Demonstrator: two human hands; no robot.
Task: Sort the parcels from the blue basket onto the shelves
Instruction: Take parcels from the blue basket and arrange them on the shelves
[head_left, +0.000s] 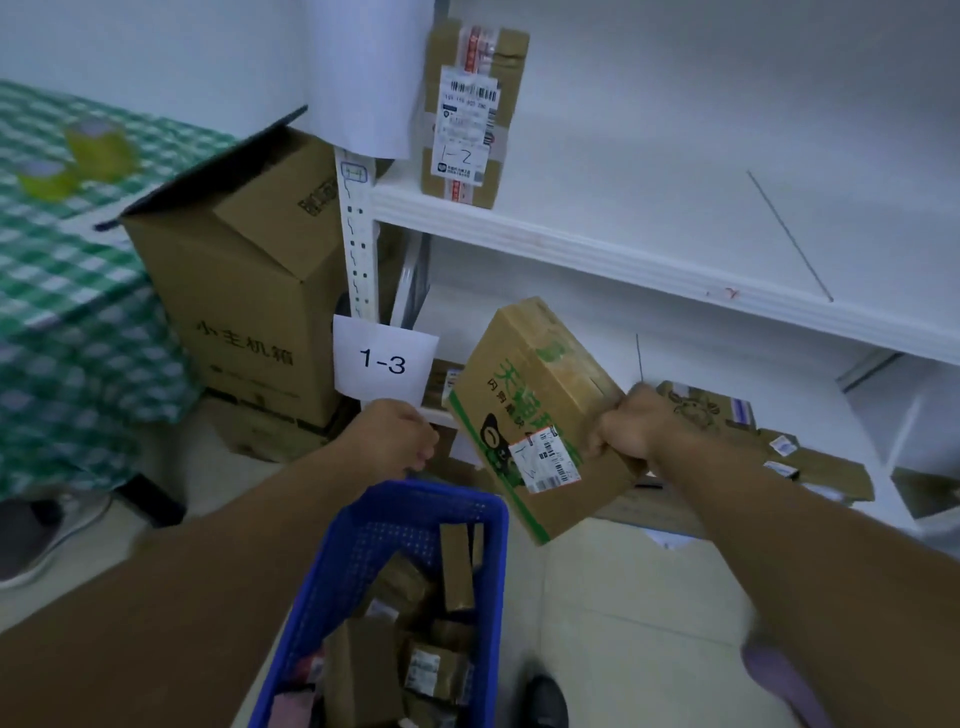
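Note:
My right hand (626, 426) grips a brown cardboard parcel (524, 395) with green print and a white label marked 1-3, tilted in front of the lowest shelf. My left hand (402, 436) is closed on the far rim of the blue basket (363, 561), which holds several small brown parcels (457, 571). A paper sign reading 1-3 (384, 364) hangs on the shelf post. On the lowest level lie flat brown parcels (753, 441). Higher up, a parcel marked 1-2 (470, 111) stands upright on the white shelf (597, 249).
A tall brown carton (244, 280) stands on another box left of the shelf post. Further left is a table with a green checked cloth (62, 291) and two yellow tape rolls (98, 145). A dark shoe (545, 701) shows on the tiled floor.

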